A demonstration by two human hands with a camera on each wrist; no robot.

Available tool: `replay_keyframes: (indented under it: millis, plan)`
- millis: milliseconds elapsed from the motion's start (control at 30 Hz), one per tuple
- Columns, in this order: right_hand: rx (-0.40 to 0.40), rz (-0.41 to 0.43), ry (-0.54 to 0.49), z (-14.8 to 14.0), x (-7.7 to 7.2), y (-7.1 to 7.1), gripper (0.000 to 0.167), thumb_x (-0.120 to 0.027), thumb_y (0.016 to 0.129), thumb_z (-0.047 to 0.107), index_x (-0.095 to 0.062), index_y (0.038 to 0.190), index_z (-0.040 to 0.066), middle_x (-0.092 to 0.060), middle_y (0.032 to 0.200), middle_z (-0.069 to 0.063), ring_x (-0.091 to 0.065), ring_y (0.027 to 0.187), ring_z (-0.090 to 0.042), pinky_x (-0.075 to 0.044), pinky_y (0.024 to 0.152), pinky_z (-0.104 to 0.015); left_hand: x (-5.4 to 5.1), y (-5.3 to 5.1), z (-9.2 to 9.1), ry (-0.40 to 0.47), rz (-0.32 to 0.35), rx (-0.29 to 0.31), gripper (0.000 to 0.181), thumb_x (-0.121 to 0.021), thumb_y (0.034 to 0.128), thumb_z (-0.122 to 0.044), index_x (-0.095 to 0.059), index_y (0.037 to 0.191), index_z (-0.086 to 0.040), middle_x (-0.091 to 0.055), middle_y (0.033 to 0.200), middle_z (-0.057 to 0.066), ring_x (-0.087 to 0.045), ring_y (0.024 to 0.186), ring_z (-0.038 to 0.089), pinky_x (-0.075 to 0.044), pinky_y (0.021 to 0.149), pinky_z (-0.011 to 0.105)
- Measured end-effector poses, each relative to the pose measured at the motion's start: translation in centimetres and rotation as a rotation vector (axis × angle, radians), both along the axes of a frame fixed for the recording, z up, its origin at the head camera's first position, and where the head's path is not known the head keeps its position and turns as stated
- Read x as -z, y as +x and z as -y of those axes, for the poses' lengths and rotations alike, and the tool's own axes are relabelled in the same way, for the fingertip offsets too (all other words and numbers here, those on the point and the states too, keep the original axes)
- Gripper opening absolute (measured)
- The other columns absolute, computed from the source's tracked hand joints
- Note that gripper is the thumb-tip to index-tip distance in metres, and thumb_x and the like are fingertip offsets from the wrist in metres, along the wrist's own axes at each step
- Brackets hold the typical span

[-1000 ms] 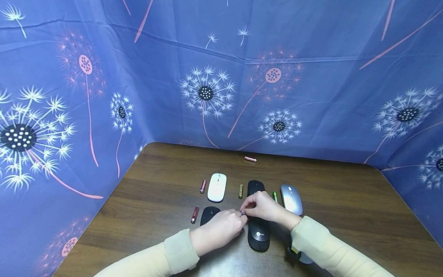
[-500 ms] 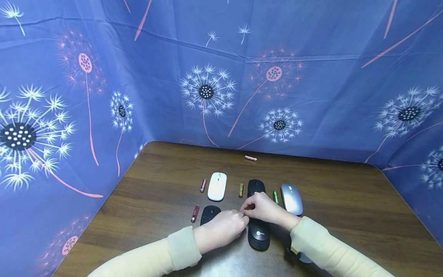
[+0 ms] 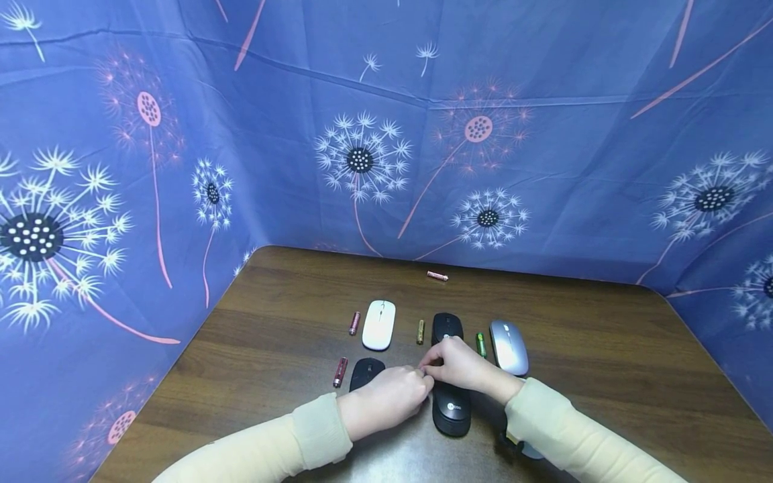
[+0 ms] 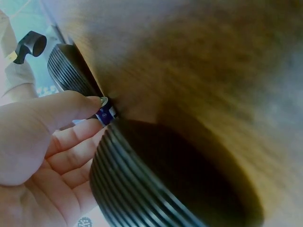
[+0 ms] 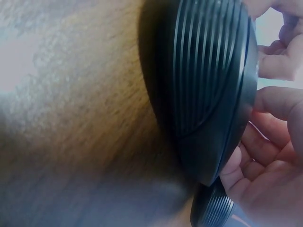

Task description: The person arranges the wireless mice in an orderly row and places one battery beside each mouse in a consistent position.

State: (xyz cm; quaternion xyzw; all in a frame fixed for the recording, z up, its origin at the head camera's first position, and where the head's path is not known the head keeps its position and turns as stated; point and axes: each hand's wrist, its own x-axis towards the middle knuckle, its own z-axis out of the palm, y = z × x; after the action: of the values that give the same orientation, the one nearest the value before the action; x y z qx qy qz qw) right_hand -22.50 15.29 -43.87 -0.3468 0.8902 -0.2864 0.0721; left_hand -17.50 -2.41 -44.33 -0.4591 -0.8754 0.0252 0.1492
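Between two black mice, my left hand (image 3: 388, 398) pinches a small dark blue battery (image 4: 106, 112) with a silvery end, thumb on top in the left wrist view. My right hand (image 3: 460, 362) reaches over the middle black mouse (image 3: 451, 407), thumb and index fingertips pinched together at the battery, against the left fingers. In the head view the hands hide most of the battery. Beside the left wrist lies the other black mouse (image 3: 366, 372), partly covered. A ribbed black mouse side (image 5: 208, 71) blocks the right fingertips in the right wrist view.
Around the hands on the wooden table (image 3: 290, 315) are a white mouse (image 3: 378, 326), a silver mouse (image 3: 509, 347), a gold battery (image 3: 420, 332), a green battery (image 3: 480, 345) and red batteries (image 3: 341, 372). A pink battery (image 3: 437, 276) lies near the blue curtain (image 3: 543, 154).
The left hand and forearm have shifted slightly right. The right hand has barely moved, its fingers still meeting the left ones. The mice and loose batteries stay in place.
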Motion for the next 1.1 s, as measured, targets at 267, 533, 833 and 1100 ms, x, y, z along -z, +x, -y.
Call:
replay_keyframes:
  millis: [267,533,833,1100]
  plan:
    - [-0.004,0.007,0.003,0.0,-0.1,0.0,0.007,-0.069,0.084,0.009,-0.076,0.086,0.010,-0.073,0.080,0.002,-0.061,0.071,-0.001,-0.049,0.062,-0.018,0.0,0.0,0.0,-0.001,0.013,-0.003,0.011,-0.071,0.0794,-0.019,-0.061,0.082,-0.016,-0.063,0.073,-0.006,-0.060,0.064,0.006,-0.047,0.050,0.020]
    - [0.001,0.019,0.018,-0.2,-0.1,0.0,0.009,-0.068,0.083,0.009,-0.075,0.087,0.010,-0.072,0.082,0.003,-0.060,0.071,0.001,-0.050,0.062,-0.018,-0.3,-0.1,0.3,-0.004,0.013,-0.012,0.013,-0.071,0.0793,-0.021,-0.063,0.087,-0.015,-0.065,0.077,-0.006,-0.061,0.066,0.007,-0.049,0.054,0.021]
    - [0.009,0.035,0.011,-0.6,-1.3,0.0,0.011,-0.066,0.084,0.008,-0.075,0.089,0.011,-0.072,0.084,0.004,-0.059,0.072,0.001,-0.050,0.063,-0.019,-1.4,-0.3,0.6,-0.016,0.090,-0.013,0.018,-0.074,0.0782,-0.023,-0.063,0.090,-0.015,-0.064,0.080,-0.007,-0.061,0.071,0.006,-0.050,0.061,0.020]
    - [0.023,0.064,-0.012,-1.1,-3.3,-0.1,0.012,-0.065,0.085,0.009,-0.074,0.092,0.011,-0.072,0.085,0.003,-0.055,0.066,-0.003,-0.048,0.057,-0.018,-3.6,-1.3,1.1,0.061,0.175,-0.009,0.015,-0.070,0.0807,-0.015,-0.065,0.094,-0.011,-0.063,0.079,-0.005,-0.058,0.071,0.003,-0.050,0.063,0.019]
